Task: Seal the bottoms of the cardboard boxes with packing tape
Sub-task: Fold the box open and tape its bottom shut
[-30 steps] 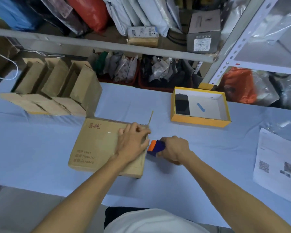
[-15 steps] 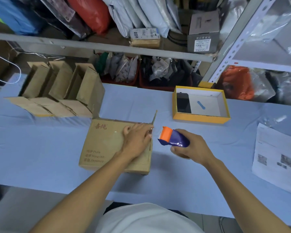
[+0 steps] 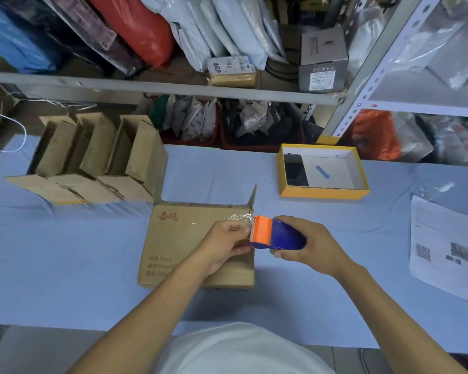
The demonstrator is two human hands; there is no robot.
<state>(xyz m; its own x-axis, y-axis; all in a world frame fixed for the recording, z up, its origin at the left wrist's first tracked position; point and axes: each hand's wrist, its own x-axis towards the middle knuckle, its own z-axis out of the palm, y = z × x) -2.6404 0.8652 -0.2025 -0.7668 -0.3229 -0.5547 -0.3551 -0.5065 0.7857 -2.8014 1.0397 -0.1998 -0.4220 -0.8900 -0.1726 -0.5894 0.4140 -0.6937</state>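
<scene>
Bench (image 3: 65, 265): covered in pale blue cloth, carrying all items listed.
Cardboard box (image 3: 179, 238): lay at the bench's centre, plain side up, one flap standing upright at its far right corner; clear tape glinted along its far right edge.
Tape dispenser (image 3: 278, 234): blue body with an orange cutter head, held just above the box's right edge.
Right hand (image 3: 311, 247): fingers curled round the dispenser body.
Left hand (image 3: 227, 247): over the box's right part, fingers pinching at the orange cutter head.
Open boxes (image 3: 97, 160): a row standing at far left, flaps out.
Yellow tray (image 3: 323, 194): far right, holding a dark object.
Printed sheet (image 3: 443, 247): at the right edge.
</scene>
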